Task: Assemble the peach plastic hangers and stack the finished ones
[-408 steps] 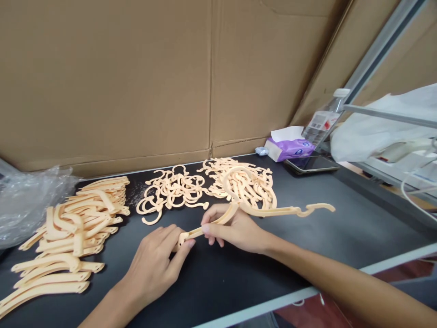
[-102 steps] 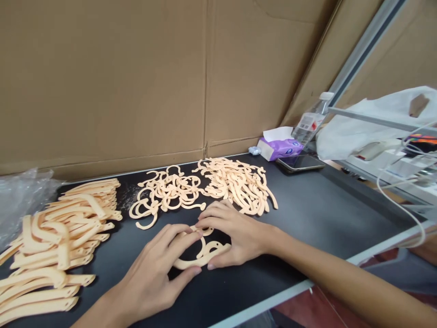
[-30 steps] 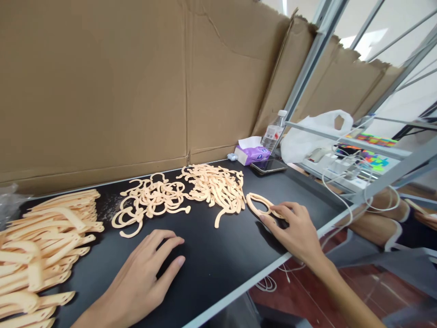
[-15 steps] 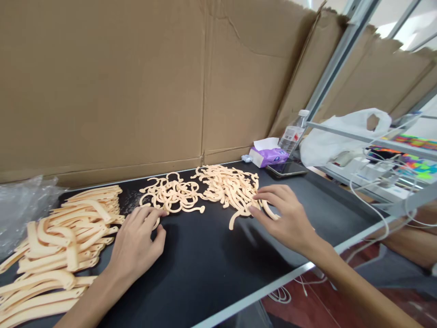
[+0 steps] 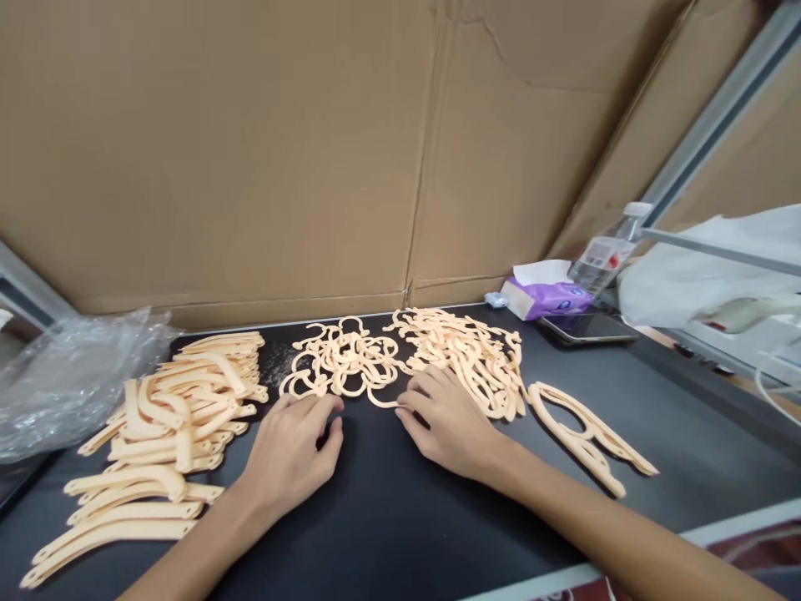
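Observation:
Three piles of pale peach plastic parts lie on the black tabletop (image 5: 388, 517): long curved arms (image 5: 206, 401) at the left, C-shaped hook pieces (image 5: 350, 359) in the middle, wavy thin pieces (image 5: 463, 351) right of them. My left hand (image 5: 297, 442) rests at the near edge of the hooks, fingers curled and thumb apart, with nothing visible in it. My right hand (image 5: 441, 417) is at the near side of the middle and right piles, its fingertips at the end of a hook piece. A joined assembly (image 5: 585, 434) of peach parts lies right of my right hand.
Crumpled clear plastic (image 5: 81, 376) lies at the far left. Toward the back right are a purple tissue pack (image 5: 547, 296), a phone (image 5: 585, 327) and a bottle (image 5: 607, 250). Cardboard (image 5: 250, 150) stands behind; a metal frame rises at the right.
The view has turned left. My right hand has moved left from the wavy pile toward the hooks, and the joined assembly now shows beyond it. My left hand stays near the hooks.

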Tool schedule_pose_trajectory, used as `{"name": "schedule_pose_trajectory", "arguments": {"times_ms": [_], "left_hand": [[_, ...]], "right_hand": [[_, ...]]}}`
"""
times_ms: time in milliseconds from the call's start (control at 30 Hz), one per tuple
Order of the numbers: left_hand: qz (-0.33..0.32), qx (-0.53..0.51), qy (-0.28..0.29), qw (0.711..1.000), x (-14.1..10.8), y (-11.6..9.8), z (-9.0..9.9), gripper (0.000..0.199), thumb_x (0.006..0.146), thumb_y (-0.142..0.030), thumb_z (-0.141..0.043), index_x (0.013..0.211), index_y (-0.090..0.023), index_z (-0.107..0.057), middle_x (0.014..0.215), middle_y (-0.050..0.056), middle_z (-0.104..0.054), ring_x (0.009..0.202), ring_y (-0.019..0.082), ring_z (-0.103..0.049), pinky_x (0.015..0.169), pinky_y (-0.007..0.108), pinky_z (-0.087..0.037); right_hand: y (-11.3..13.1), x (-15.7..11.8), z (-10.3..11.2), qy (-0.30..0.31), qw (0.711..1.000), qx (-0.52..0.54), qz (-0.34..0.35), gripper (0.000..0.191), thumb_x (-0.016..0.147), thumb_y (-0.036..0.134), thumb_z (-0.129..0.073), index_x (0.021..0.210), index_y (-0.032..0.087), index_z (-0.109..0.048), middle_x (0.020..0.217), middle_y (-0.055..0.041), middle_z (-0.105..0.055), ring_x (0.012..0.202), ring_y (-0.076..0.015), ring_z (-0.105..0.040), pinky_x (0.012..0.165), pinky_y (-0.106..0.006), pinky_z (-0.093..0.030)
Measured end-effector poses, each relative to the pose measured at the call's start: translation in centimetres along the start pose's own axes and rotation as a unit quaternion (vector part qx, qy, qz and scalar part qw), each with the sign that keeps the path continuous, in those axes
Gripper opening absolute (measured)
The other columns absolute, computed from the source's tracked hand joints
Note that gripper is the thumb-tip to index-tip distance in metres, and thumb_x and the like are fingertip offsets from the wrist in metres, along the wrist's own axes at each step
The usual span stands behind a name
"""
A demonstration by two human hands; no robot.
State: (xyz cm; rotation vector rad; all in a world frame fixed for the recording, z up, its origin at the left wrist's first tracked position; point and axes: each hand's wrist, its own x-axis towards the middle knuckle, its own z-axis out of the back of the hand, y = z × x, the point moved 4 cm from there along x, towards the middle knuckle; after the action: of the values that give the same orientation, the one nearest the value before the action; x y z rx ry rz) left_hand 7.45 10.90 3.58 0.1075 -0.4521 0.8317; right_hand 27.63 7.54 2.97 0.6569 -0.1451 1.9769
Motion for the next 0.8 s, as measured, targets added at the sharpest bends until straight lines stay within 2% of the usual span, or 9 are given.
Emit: {"name": "schedule_pose_trajectory", "arguments": {"times_ms": [200, 333, 433, 500, 600, 667, 800], "left_hand": [[-0.013, -0.057, 0.002, 0.998, -0.1, -0.5, -0.2, 0.017, 0.092, -0.022, -0.047, 0.097, -0.021, -0.063, 0.061, -0.003, -0.058, 0.061, 0.016, -0.058, 0.069, 0.031, -0.046], [-0.023, -0.063, -0.068, 0.995, -1.2, -0.7, 1.4, 0.016, 0.092, -0.021, -0.050, 0.101, -0.020, -0.063, 0.067, -0.002, -0.061, 0.065, 0.016, -0.059, 0.068, 0.029, -0.046], [0.009, -0.041, -0.136, 0.990, -4.0, 0.2, 3.8, 0.017, 0.093, -0.018, -0.051, 0.106, -0.019, -0.061, 0.082, 0.002, -0.065, 0.074, 0.017, -0.062, 0.075, 0.031, -0.047], [0.022, -0.010, -0.144, 0.989, -6.7, 1.0, 5.5, 0.018, 0.093, -0.016, -0.050, 0.106, -0.020, -0.061, 0.092, 0.005, -0.066, 0.085, 0.021, -0.063, 0.081, 0.034, -0.048], [0.051, 0.042, -0.103, 0.992, -10.6, 2.5, 7.0, 0.024, 0.092, -0.025, -0.053, 0.114, -0.022, -0.061, 0.106, 0.009, -0.066, 0.098, 0.028, -0.063, 0.090, 0.042, -0.046], [0.066, 0.065, -0.093, 0.991, -12.8, 3.3, 7.5, 0.025, 0.090, -0.030, -0.054, 0.113, -0.024, -0.062, 0.107, 0.009, -0.067, 0.102, 0.032, -0.063, 0.093, 0.048, -0.045], [0.075, 0.086, -0.050, 0.992, -15.3, 3.5, 6.7, 0.033, 0.091, -0.037, -0.055, 0.122, -0.026, -0.059, 0.119, 0.009, -0.066, 0.111, 0.034, -0.060, 0.102, 0.054, -0.041]], "right_hand": [[0.1, -0.1, -0.2, -0.003, 1.000, 0.014, 0.022, 0.021, 0.094, 0.016, -0.050, 0.083, 0.015, -0.068, 0.081, -0.0085, -0.065, 0.085, -0.0221, -0.054, 0.080, -0.038, -0.041], [0.1, -0.2, -0.3, -0.003, 0.999, 0.039, 0.020, 0.014, 0.093, 0.017, -0.055, 0.090, 0.014, -0.068, 0.086, -0.0084, -0.066, 0.090, -0.0228, -0.055, 0.084, -0.038, -0.042], [0.1, -0.3, -0.3, 0.007, 0.999, 0.043, 0.015, 0.013, 0.092, 0.017, -0.056, 0.091, 0.014, -0.068, 0.087, -0.0085, -0.066, 0.091, -0.0232, -0.056, 0.084, -0.038, -0.043], [0.2, -0.3, -0.2, 0.015, 0.999, 0.043, 0.009, 0.013, 0.092, 0.017, -0.056, 0.090, 0.014, -0.069, 0.087, -0.0086, -0.066, 0.091, -0.0233, -0.056, 0.084, -0.038, -0.043], [0.4, -0.3, -0.2, 0.025, 0.999, 0.039, 0.001, 0.013, 0.091, 0.018, -0.057, 0.089, 0.014, -0.069, 0.087, -0.0088, -0.066, 0.091, -0.0236, -0.055, 0.085, -0.039, -0.043], [0.5, -0.3, -0.2, 0.027, 0.999, 0.037, -0.001, 0.013, 0.091, 0.018, -0.057, 0.089, 0.014, -0.069, 0.087, -0.0088, -0.066, 0.091, -0.0238, -0.055, 0.085, -0.039, -0.043], [0.6, -0.4, 0.0, 0.025, 0.999, 0.043, -0.002, 0.014, 0.092, 0.018, -0.056, 0.089, 0.014, -0.070, 0.088, -0.0086, -0.067, 0.092, -0.0238, -0.055, 0.086, -0.039, -0.042]]}}
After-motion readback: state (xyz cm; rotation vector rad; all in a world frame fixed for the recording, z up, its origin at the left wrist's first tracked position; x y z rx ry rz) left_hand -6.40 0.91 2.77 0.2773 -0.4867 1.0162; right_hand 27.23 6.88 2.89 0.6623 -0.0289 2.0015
